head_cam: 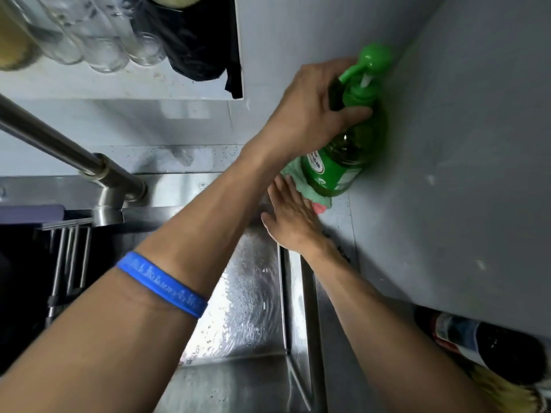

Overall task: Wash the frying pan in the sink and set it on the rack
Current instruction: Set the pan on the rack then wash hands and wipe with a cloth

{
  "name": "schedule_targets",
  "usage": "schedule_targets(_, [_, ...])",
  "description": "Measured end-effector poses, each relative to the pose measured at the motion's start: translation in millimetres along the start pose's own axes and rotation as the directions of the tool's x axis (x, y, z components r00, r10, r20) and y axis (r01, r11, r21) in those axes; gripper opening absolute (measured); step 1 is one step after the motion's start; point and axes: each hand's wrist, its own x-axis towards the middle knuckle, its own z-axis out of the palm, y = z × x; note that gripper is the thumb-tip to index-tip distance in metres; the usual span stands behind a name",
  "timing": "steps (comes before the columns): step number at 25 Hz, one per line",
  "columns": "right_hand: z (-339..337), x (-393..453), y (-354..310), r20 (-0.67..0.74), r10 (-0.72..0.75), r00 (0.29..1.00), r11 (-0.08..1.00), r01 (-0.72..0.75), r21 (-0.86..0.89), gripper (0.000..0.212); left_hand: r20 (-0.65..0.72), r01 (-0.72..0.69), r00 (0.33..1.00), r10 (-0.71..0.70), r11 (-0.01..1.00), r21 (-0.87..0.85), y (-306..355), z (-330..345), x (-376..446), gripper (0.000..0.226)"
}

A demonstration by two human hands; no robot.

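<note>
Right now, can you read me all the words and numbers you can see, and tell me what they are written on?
No text here can be read for certain.
Green soap bottle, gripped by the left hand: white label print, too blurred to read.
Blue wristband on the left arm: paler markings, too small to read.
Dark bottle at lower right: coloured label, blurred, no letters legible.
The right hand rests near a cloth, which bears no text.

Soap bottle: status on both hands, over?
Left hand grips green soap bottle at the neck, under the pump. Right hand open, fingers flat by the cloth at bottle base. Frying pan not in view. Nothing blocking.
</note>
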Motion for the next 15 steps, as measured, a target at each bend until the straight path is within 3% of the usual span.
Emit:
schedule_targets(4, [-10.8, 16.2, 10.6, -0.005, 0.027, 1.0, 1.0, -0.027, -0.013, 0.066, -0.106, -0.12, 0.988, 0.111, 0.988, -0.092, 12.9, -25.3, -3.0, 0.042])
schedule_targets(8, [-13.1, 17.8, 13.4, -0.056, 0.076, 0.996, 0.997, -0.075, 0.021, 0.056, -0.188, -0.14, 0.974, 0.13, 0.989, -0.044, 24.9, -33.8, -7.9, 0.049])
schedule_targets(12, [-28.2, 26.8, 53.5, 0.076, 0.333, 0.94, 0.92, -0.342, 0.19, 0.044, -0.246, -0.126, 0.963, 0.107, 0.99, -0.062, 24.3, -35.7, -15.1, 0.048])
schedule_targets(15, [-19.9, 16.0, 57.9, 0.027, 0.409, 0.912, 0.902, -0.409, 0.134, 0.056, -0.276, -0.121, 0.957, 0.092, 0.989, -0.09, 27.0, -35.6, -17.3, 0.047])
